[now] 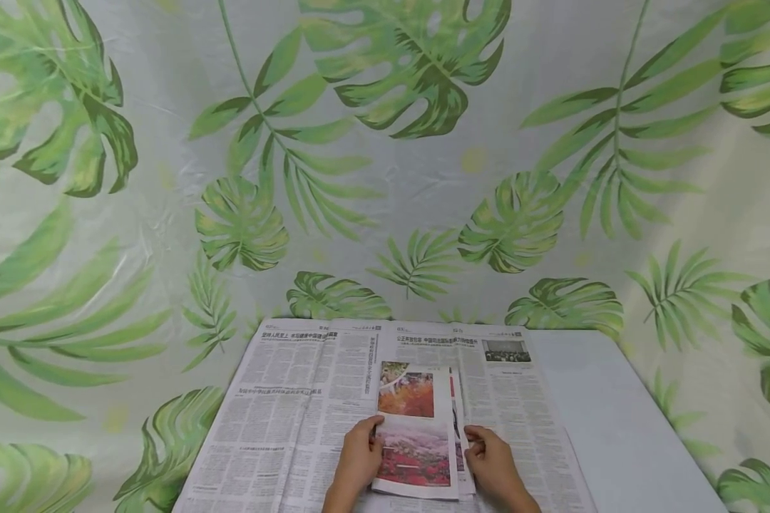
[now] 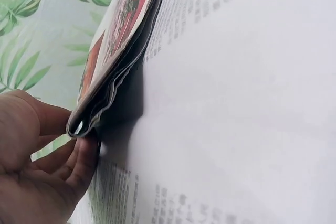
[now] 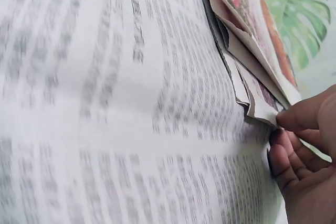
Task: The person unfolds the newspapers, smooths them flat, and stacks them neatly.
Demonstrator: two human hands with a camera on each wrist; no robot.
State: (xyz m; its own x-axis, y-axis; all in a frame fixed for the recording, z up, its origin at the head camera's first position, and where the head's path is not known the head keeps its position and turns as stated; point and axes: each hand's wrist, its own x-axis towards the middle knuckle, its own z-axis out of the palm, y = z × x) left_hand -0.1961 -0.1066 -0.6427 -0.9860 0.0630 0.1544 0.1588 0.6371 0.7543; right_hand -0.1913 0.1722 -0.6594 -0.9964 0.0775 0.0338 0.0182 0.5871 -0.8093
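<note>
A folded newspaper (image 1: 416, 456) with colour photos of red and pink flowers lies in the middle of the spread sheets in the head view. My left hand (image 1: 361, 454) pinches its folded left edge between thumb and fingers; the left wrist view shows this rounded fold (image 2: 79, 124) with several layers inside. On the other side, my right hand (image 1: 493, 462) pinches the loose right edge. There, in the right wrist view, the layers (image 3: 257, 100) fan slightly apart and the thumb and fingers hold the outermost corner.
Beneath lie open newspaper sheets (image 1: 263, 420) of printed text, creased down the middle. A white table surface (image 1: 622, 413) shows at the right. Behind and around hangs a pale cloth (image 1: 411, 192) with green leaf prints.
</note>
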